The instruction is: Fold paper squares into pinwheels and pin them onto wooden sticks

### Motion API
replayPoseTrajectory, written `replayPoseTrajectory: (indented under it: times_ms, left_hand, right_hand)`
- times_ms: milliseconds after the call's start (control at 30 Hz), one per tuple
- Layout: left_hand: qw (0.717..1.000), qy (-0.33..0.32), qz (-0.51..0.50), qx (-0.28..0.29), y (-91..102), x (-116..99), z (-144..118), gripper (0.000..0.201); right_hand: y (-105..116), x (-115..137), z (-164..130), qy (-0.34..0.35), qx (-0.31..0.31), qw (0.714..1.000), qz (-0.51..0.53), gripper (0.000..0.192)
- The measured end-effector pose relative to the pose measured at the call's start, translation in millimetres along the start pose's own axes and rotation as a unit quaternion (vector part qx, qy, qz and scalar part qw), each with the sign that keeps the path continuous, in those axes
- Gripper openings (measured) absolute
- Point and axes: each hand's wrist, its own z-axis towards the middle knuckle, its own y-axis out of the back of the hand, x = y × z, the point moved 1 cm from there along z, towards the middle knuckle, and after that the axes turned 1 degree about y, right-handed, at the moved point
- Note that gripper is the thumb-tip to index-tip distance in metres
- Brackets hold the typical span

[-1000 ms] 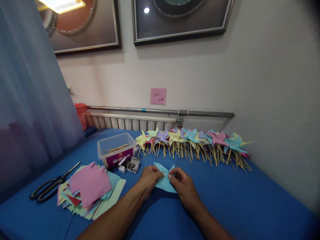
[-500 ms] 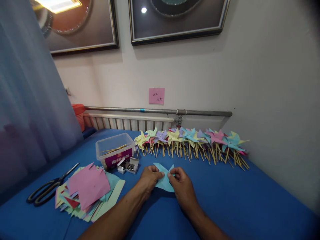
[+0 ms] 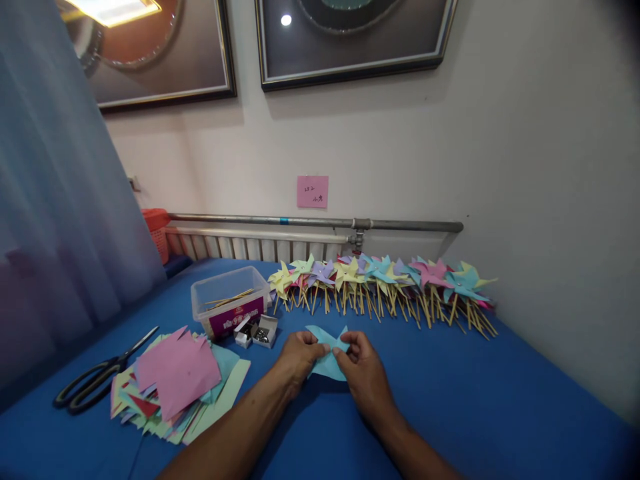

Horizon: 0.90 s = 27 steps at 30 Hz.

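Between my two hands is a light blue paper pinwheel (image 3: 327,365), its blades partly folded in toward the middle. My left hand (image 3: 299,353) pinches its left side, with the thumb pressed near the centre. From the right, my right hand (image 3: 361,363) grips the paper between thumb and fingers, the thumb tip also close to the centre. The fingers underneath the paper are hidden. Just left of my left hand stand small white boxes (image 3: 265,333) holding shiny metal pins.
Finished pinwheels (image 3: 380,270) on sticks lie in a long row at the back. A clear plastic tub (image 3: 230,287) holds thin sticks. Cut paper sheets (image 3: 180,370) are piled at left beside black-handled scissors (image 3: 95,380). A blue cloth (image 3: 450,400) covers the table.
My right thumb has shifted slightly in toward the centre of the pinwheel, and the paper's lower edge has risen a little. My left hand keeps nearly the same place.
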Motion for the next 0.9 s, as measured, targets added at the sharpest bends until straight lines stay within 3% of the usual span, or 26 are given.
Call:
replayPoseTrajectory:
  times_ms: [200, 467, 900]
  left_hand:
    - [1.000, 0.018, 0.018, 0.011, 0.0, -4.7, -4.8, 0.031]
    - [1.000, 0.018, 0.010, -0.023, 0.1, -4.9, -2.3, 0.027]
    - [1.000, 0.021, 0.011, 0.007, -4.1, -4.7, -4.6, 0.027]
  right_hand:
    - [2.7, -0.5, 2.0, 0.017, 0.035, 0.999, 0.027, 0.027]
    - [4.5, 11.5, -3.2, 0.035, 0.068, 0.997, 0.023, 0.028]
    - [0.8, 2.5, -0.4, 0.005, 0.019, 1.000, -0.007, 0.025]
